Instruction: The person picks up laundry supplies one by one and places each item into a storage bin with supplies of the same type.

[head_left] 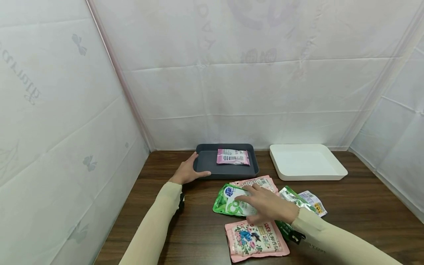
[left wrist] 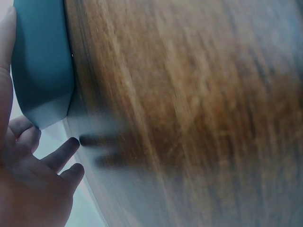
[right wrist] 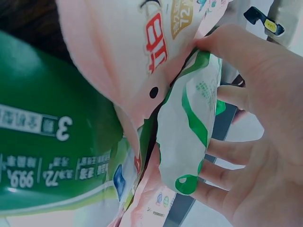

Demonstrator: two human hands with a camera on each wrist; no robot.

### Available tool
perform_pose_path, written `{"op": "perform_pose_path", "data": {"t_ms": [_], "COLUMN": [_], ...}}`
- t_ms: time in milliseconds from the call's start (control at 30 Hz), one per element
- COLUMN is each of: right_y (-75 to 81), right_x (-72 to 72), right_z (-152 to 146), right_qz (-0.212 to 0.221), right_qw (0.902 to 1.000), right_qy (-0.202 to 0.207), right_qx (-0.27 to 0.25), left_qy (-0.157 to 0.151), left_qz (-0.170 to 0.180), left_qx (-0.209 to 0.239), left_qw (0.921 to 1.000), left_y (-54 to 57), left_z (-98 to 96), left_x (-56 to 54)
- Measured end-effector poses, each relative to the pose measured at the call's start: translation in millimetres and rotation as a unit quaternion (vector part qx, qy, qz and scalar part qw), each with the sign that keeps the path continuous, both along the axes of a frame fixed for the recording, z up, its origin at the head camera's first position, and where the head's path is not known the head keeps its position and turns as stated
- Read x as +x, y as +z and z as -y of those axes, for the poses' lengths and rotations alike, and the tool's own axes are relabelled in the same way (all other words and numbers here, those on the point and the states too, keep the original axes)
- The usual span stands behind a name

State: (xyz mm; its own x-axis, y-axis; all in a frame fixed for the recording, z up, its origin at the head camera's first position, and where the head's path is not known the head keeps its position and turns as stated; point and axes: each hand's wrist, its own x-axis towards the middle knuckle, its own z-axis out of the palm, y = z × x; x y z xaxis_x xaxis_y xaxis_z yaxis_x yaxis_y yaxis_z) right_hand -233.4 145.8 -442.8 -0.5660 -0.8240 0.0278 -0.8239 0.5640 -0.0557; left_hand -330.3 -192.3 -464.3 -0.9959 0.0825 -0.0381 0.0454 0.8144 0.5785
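My left hand (head_left: pixel 187 170) is at the left end of a dark grey tray (head_left: pixel 226 176), its thumb by the front rim and its fingers along the side. The left wrist view shows fingertips against the wall of the tray (left wrist: pixel 42 61). Inside the tray lies a pink-and-white packet (head_left: pixel 233 156). My right hand (head_left: pixel 269 204) is spread over a green-and-white pouch (head_left: pixel 228 202); in the right wrist view the fingertips meet the pouch (right wrist: pixel 182 127). A pink floral pouch (head_left: pixel 256 241) lies just nearer than this hand.
A white tray (head_left: pixel 308 177) stands at the back right. Another pink pouch (head_left: pixel 265 182) lies behind the green-and-white one. Right of the right hand are a green-and-silver pouch (head_left: pixel 294 198) and a small white-and-purple packet (head_left: pixel 313 202). White sheeting (head_left: pixel 205 92) encloses the wooden table (head_left: pixel 195 228).
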Motion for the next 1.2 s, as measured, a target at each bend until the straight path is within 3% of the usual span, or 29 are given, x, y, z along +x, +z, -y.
{"op": "perform_pose_path", "data": {"t_ms": [433, 867, 1200], "right_y": [0.1, -8.3, -4.6], "right_x": [2.3, 3.7, 3.3], "right_z": [4.8, 3.3, 4.6], "right_qz": [0.003, -0.033, -0.011], "right_qw": [0.9995, 0.9994, 0.9997], "right_qy": [-0.026, -0.012, -0.023], "right_qx": [0.020, 0.001, 0.002], "left_qy": [0.002, 0.003, 0.004], "left_qz": [-0.003, 0.002, 0.003], "left_qx": [0.000, -0.009, -0.006], "left_qw": [1.0000, 1.0000, 1.0000], "left_y": [0.5, 0.1, 2.6], "left_z": [-0.1, -0.2, -2.1], "left_x": [-0.4, 0.3, 2.2]}}
